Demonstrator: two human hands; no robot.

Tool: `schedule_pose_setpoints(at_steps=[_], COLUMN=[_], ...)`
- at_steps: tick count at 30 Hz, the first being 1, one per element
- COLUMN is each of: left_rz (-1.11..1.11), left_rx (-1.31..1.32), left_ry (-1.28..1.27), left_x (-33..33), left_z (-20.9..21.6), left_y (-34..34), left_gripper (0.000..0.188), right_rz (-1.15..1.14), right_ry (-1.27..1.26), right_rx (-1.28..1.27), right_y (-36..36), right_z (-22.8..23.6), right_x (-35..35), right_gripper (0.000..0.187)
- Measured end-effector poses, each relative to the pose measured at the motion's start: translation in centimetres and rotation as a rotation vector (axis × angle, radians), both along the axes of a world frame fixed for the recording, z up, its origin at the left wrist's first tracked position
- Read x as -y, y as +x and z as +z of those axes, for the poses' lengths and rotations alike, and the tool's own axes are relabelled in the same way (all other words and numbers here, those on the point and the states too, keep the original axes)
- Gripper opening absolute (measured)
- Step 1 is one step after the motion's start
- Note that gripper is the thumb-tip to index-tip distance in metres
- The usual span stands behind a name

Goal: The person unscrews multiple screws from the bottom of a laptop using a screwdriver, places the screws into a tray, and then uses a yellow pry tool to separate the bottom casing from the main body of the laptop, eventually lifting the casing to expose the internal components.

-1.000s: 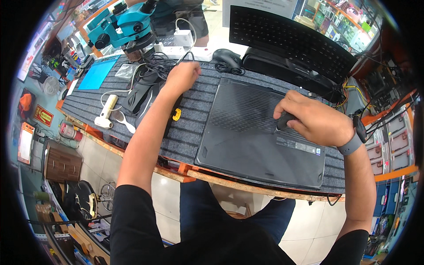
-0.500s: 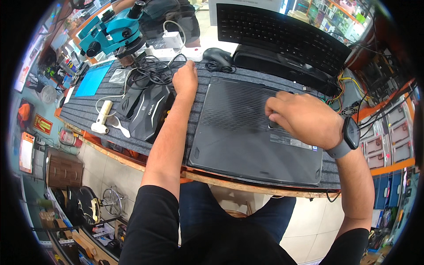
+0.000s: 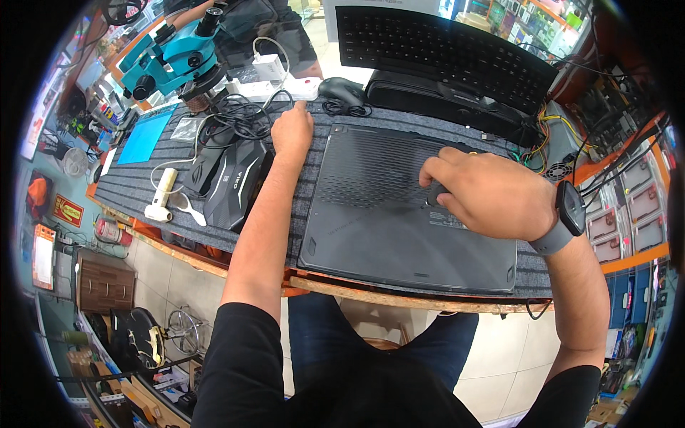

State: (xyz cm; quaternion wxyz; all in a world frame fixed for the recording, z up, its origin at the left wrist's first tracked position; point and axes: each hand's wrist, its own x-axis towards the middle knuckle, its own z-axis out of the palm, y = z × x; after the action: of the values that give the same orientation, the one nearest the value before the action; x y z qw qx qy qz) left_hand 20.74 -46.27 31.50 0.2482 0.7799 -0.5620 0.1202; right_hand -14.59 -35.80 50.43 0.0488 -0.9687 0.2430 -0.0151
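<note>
While right hand (image 3: 492, 196) grips one tool (image 3: 434, 191) over one laptop (image 3: 371, 239), left hand (image 3: 292, 132) curled near one mouse (image 3: 341, 91)

Lighting: bright, diffuse, indoor; soft sheen on laptop underside (image 3: 371, 242); floor tiles (image 3: 492, 349) pale, brightly lit. Optics: bench (image 3: 399, 297) edge bowed, corners black, rim details soft.

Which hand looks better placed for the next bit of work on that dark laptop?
Probably the right hand: it grips a dark tool over the laptop. The left hand is off to the laptop's left, near the black cables.
</note>
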Motion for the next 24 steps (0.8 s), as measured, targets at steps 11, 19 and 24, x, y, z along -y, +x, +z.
schedule_pose_setpoints(at_steps=[11,19,24], left_rz=[-0.038,0.083,0.093], left_rx=[-0.151,-0.127,-0.070], left_ry=[-0.082,-0.038,-0.005], left_x=[1.1,1.2,1.4], left_z=[-0.2,1.1,1.5], left_y=[0.9,-1.1,-0.3], left_gripper=[0.020,0.022,0.019], right_rz=[-0.074,-0.108,-0.231], right_ry=[-0.002,0.068,0.105], right_rx=[-0.106,-0.183,-0.298], right_y=[1.7,1.9,2.6], right_z=[0.5,1.5,2.5], right_x=[-0.2,0.9,0.2], right_gripper=[0.019,0.018,0.020])
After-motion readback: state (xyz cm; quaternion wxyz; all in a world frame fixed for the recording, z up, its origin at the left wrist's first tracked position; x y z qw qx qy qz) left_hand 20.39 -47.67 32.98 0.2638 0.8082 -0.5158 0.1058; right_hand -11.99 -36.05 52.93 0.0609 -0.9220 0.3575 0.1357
